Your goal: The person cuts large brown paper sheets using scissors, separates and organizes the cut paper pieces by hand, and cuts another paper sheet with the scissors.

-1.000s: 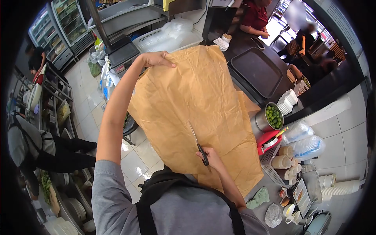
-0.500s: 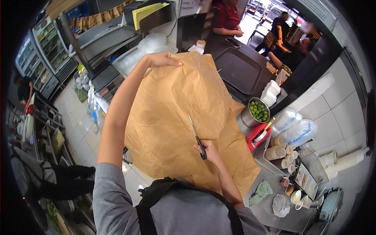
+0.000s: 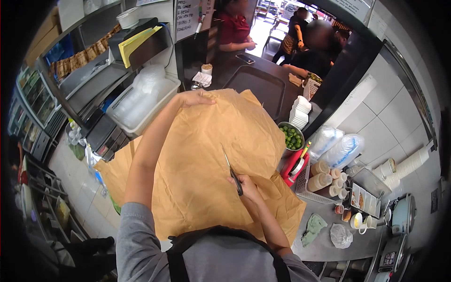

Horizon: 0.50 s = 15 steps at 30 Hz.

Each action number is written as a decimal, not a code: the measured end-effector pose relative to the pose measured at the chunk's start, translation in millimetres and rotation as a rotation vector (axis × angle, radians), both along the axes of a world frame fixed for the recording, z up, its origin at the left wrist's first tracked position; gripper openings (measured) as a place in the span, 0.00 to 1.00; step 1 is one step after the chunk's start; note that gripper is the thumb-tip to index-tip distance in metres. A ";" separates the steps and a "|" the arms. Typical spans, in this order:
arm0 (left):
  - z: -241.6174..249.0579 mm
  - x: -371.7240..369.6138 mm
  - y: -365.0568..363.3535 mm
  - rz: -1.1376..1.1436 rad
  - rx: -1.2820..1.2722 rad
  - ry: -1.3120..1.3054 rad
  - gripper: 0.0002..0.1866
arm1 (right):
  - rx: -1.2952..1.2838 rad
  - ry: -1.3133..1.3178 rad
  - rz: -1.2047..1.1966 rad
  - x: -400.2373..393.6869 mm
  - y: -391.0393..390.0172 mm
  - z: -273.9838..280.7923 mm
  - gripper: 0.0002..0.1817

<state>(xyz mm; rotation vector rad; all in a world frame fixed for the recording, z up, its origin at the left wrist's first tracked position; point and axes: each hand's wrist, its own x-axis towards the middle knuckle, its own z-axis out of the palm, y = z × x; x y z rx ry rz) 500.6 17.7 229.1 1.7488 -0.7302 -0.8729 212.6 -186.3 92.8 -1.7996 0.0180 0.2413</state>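
A large creased sheet of brown paper (image 3: 188, 160) spreads in front of my body and hangs past both forearms. My left hand (image 3: 196, 98) is closed on its upper edge, with the thumb lying over the paper. In my right hand (image 3: 246, 188) is a pair of scissors (image 3: 238, 184) with black handles. Their metal blades point up and away from me, lying over the middle of the sheet. The paper folds and bulges to the right of the blades, beside my right forearm.
Right of the paper stand a metal pot of green limes (image 3: 292, 137), a red tape dispenser (image 3: 295, 168) and a basket of sauce bottles (image 3: 319, 182). A dark tray (image 3: 258, 84) lies beyond. Plastic containers fill a white basket (image 3: 149, 113) at left. A person in red (image 3: 233, 28) stands across the counter.
The head view has shifted, so the counter things sit further left. The paper now spreads out left beyond my left forearm. Both hands keep their hold on the paper and scissors.
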 end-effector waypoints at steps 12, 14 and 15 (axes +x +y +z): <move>-77.7 30.3 -9.0 -0.011 -0.063 -0.023 0.36 | -0.084 0.228 -0.183 31.6 -6.2 -7.1 0.28; -93.7 26.8 5.7 -0.020 0.042 -0.136 0.40 | -0.085 0.290 -0.197 32.5 -2.6 5.8 0.28; -100.5 26.6 13.2 -0.023 0.097 -0.193 0.42 | -0.095 0.300 -0.175 35.5 -3.3 3.1 0.27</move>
